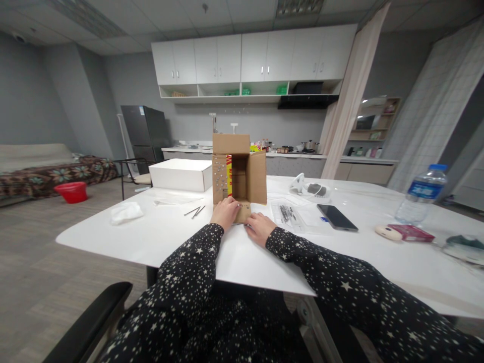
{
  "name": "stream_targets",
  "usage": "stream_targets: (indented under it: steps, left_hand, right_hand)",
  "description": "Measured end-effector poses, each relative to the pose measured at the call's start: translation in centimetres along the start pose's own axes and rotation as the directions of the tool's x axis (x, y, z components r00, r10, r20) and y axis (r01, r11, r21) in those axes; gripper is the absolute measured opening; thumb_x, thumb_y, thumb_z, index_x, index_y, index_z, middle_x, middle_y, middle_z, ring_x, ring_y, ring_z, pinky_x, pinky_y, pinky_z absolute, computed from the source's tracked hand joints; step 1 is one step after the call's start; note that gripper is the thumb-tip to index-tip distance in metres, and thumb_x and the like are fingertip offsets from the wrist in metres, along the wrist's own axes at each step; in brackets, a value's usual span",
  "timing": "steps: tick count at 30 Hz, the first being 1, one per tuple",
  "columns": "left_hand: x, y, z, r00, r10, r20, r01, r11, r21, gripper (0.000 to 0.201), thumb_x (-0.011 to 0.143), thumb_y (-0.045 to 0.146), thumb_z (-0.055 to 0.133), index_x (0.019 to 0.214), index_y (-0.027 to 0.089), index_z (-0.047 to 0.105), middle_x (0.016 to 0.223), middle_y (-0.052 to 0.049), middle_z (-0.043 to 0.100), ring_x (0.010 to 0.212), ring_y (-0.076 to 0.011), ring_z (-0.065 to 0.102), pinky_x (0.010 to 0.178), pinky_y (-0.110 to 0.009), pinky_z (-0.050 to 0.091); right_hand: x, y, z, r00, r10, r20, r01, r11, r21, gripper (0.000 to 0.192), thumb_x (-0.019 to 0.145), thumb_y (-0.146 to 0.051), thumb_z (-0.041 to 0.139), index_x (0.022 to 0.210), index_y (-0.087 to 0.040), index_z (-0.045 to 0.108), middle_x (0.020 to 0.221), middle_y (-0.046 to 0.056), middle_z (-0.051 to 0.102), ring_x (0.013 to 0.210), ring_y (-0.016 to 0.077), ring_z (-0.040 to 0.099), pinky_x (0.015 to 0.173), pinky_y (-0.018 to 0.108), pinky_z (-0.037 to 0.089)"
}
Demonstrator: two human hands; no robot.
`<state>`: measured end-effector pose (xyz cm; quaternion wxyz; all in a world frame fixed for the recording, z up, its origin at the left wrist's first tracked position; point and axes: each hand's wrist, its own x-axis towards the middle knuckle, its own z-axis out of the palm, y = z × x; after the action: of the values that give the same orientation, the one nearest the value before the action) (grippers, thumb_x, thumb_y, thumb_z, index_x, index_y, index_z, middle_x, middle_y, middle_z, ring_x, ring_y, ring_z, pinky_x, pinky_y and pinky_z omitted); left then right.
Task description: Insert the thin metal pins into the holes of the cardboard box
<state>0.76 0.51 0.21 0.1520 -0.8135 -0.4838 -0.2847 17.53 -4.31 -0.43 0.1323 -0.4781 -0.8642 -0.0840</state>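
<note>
1. Cardboard box (239, 171) lies on its side at the middle of the white bench (159, 237), opening toward the person.
2. Left hand (226, 212) rests on the box's lower flap (fingers curled over its edge).
3. Right hand (259, 228) lies flat beside that flap, fingers loosely spread, holding nothing.
4. Phone (337, 217) lies to the right.

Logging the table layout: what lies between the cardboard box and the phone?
In the head view, a clear plastic bag lies between the cardboard box and the phone.

The brown cardboard box (239, 171) lies on its side, flaps open toward six o'clock (studded left flap).
</note>
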Motion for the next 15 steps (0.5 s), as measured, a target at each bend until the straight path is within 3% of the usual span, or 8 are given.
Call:
stream_targets:
  steps: [15]
  left_hand:
    - [0.09, 0.28, -0.12, 0.993, -0.095, -0.064, 0.086, 0.987, -0.136, 0.015, 0.087, 0.023, 0.049, 0.101, 0.021, 0.055, 0.096, -0.004, 0.065, 0.093, -0.0186, 0.06, 0.082, -0.032, 0.042]
  right_hand:
    - [-0.01, -0.07, -0.14, 1.0, 0.012, 0.025, -0.012, 1.0, -0.008, 0.027, 0.089, -0.026, 0.042, 0.102, -0.019, 0.064, 0.1, 0.009, 0.058, 0.092, 0.0206, 0.05, 0.08, 0.031, 0.037]
